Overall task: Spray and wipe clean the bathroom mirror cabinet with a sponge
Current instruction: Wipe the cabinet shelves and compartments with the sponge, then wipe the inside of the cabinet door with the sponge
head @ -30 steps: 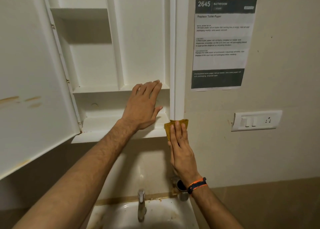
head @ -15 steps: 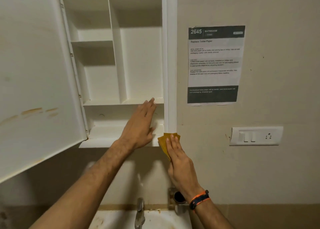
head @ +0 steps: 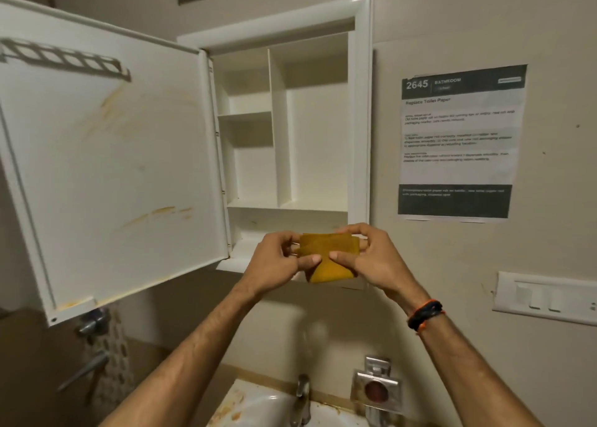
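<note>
Both hands, left hand [head: 277, 260] and right hand [head: 371, 255], pinch one folded mustard-yellow sponge cloth [head: 329, 257] before the bottom edge of the single open white plastic cabinet [head: 361, 119].

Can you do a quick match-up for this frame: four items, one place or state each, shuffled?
Items:
1. sponge
2. cabinet door
3. notice
4. tap

Places or states:
A. swung open, brown streaks on its inner face
B. taped to the wall right of the cabinet
C. pinched between both hands
D. over the sink, bottom of view

Pairs: 1-C, 2-A, 3-B, 4-D. The left hand and right hand both grip the sponge in front of the cabinet's bottom shelf.
</note>
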Tool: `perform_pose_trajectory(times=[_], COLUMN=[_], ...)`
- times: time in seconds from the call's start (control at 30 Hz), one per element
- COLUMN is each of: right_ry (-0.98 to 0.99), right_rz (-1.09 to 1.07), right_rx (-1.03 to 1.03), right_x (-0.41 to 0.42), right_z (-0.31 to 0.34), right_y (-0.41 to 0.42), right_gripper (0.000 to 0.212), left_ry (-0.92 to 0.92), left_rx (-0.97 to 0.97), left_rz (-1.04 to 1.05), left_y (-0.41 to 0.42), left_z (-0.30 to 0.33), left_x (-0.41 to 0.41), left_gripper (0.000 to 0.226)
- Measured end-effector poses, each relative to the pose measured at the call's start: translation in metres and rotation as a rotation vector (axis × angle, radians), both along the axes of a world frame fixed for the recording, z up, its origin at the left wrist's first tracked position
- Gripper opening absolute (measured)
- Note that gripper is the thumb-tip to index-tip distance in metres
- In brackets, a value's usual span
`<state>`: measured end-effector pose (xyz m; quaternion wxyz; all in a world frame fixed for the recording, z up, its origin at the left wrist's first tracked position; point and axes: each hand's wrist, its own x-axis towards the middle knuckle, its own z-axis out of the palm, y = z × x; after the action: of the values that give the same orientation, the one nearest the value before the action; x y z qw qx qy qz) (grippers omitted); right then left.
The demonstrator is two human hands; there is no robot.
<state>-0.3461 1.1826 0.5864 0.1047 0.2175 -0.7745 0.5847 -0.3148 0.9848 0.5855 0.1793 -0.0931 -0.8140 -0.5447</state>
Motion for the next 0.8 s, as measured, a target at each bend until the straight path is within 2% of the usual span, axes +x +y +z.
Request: perform_pose_trajectory(times=[0.1,0.2,0.27,0.33,0.37,0.4,0.43,0.5,0.57,0.63,0.7,0.77,0.8], right_ry=[-0.111,-0.249,-0.228,-0.041,0.059,0.107,0.062,-0.311,-0.689,-0.826,-0.833,-0.816,-0.803], right_rz=[0.094,0.109,-0.014,-0.283,-0.376,-0.394,-0.326,-0.002,0.366,0.562,0.616,0.656,0.682], right_rx=[-0.135,-0.338,-0.271,-0.086,-0.07,-0.095,-0.162,-0.39,-0.633,-0.765,-0.817,-0.857,-0.871], right_x=[-0.007,-0.014,-0.013,-0.01,-0.006,-0.004,-0.004,0.001,0.005,0.006,0.007,0.008,0.009], right_z=[0.0,-0.005,-0.008,-0.011,-0.011,-0.011,-0.01,0.0,0.013,0.021,0.026,0.026,0.025], right_y=[-0.014,-0.034,-0.05,-0.062,-0.068,-0.072,-0.078,-0.091,-0.101,-0.108,-0.119,-0.132,-0.137], right_gripper=[0.061,0.063,0.053,0.029,0.016,0.017,0.027,0.045,0.059,0.066,0.052,0.027,0.022], left_ry=[-0.117,-0.179,-0.166,-0.131,-0.096,-0.049,0.017,0.177,0.31,0.406,0.469,0.496,0.516], left_rx=[0.219,0.356,0.413,0.447,0.432,0.377,0.284,0.059,-0.166,-0.4,-0.585,-0.674,-0.712], left_rz=[-0.037,-0.03,0.043,0.145,0.213,0.286,0.367,0.475,0.445,0.367,0.342,0.354,0.368], left_y=[-0.011,-0.018,-0.022,-0.026,-0.03,-0.032,-0.036,-0.039,-0.041,-0.045,-0.054,-0.065,-0.07], left_z=[0.002,0.006,0.008,0.009,0.01,0.01,0.011,0.013,0.017,0.017,0.018,0.02,0.022], left_x=[0.009,0.016,0.018,0.018,0.018,0.017,0.017,0.021,0.029,0.037,0.044,0.051,0.054], left_gripper=[0.033,0.027,0.022,0.02,0.02,0.02,0.021,0.021,0.021,0.034,0.042,0.043,0.041])
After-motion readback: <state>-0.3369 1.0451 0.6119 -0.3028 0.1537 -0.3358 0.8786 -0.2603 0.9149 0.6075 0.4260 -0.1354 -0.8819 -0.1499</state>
